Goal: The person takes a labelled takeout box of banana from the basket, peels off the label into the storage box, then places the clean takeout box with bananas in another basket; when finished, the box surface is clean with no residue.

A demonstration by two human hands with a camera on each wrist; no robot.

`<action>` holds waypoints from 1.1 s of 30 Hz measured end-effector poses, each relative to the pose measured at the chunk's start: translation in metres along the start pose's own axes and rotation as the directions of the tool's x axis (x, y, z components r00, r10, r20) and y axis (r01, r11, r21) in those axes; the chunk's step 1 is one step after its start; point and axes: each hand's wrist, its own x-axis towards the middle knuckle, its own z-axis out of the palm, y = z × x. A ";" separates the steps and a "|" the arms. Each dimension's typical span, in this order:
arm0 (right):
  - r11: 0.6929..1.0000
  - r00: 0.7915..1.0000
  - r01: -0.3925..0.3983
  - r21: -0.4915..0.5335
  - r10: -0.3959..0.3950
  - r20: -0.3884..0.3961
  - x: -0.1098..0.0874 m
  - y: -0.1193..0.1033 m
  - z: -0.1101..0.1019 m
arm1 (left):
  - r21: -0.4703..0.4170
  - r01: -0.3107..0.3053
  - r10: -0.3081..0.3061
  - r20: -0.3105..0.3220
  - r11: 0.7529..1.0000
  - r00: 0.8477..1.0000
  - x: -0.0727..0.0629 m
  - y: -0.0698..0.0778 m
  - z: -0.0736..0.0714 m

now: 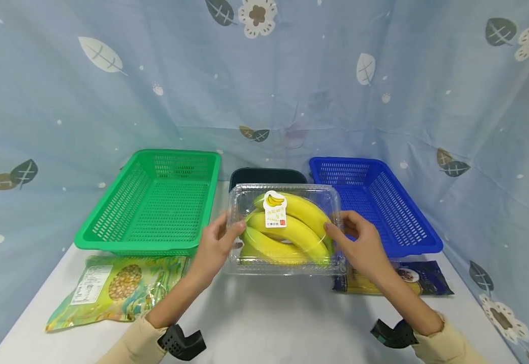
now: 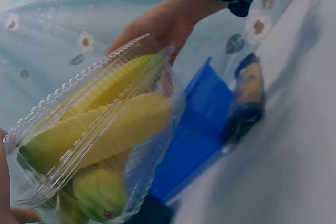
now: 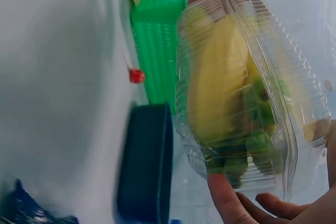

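Observation:
A clear plastic clamshell box (image 1: 287, 187) hangs in front of me above the white table, tilted so its lid faces me. Inside lie several yellow bananas (image 1: 307, 235) with greenish ends, and a white sticker (image 1: 275, 215) with a banana picture is on the lid. My left hand (image 1: 214, 247) grips the box's left end, thumb over the lid. At the opposite end my right hand (image 1: 359, 242) holds it the same way. From the right wrist view, fingers (image 3: 228, 203) of the right hand support the box from below.
A green basket (image 1: 143, 245) stands at the left, a blue basket (image 1: 410, 250) at the right. Between them, behind the box, is a dark bin (image 1: 269, 175). A green food bag (image 1: 118, 288) lies front left; a dark blue packet (image 1: 432, 278) lies front right.

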 end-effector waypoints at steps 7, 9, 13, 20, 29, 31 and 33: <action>0.998 0.999 -0.049 -0.051 0.048 -0.023 -0.018 0.013 0.018 | 0.009 0.071 -0.070 -0.060 0.997 0.996 -0.020 -0.025 0.008; 0.996 0.998 -0.062 -0.057 0.061 -0.021 -0.022 0.017 0.024 | 0.006 0.095 -0.094 -0.073 0.995 0.993 -0.026 -0.032 0.007; 0.994 0.995 -0.095 -0.056 0.095 0.000 -0.027 0.022 0.037 | 0.007 0.135 -0.134 -0.086 0.991 0.987 -0.036 -0.042 0.003; 0.986 0.985 -0.160 -0.034 0.162 0.065 -0.028 0.025 0.051 | 0.012 0.172 -0.170 -0.111 0.985 0.979 -0.044 -0.053 -0.006; 0.974 0.967 -0.218 -0.065 0.225 0.124 -0.025 0.028 0.061 | 0.093 0.240 -0.223 -0.159 0.966 0.962 -0.039 -0.071 -0.015; 0.973 0.965 -0.221 -0.060 0.228 0.133 -0.023 0.030 0.063 | 0.097 0.248 -0.231 -0.160 0.964 0.960 -0.036 -0.072 -0.015; 0.972 0.963 -0.229 -0.062 0.235 0.136 -0.021 0.033 0.064 | 0.101 0.247 -0.230 -0.154 0.964 0.961 -0.034 -0.071 -0.016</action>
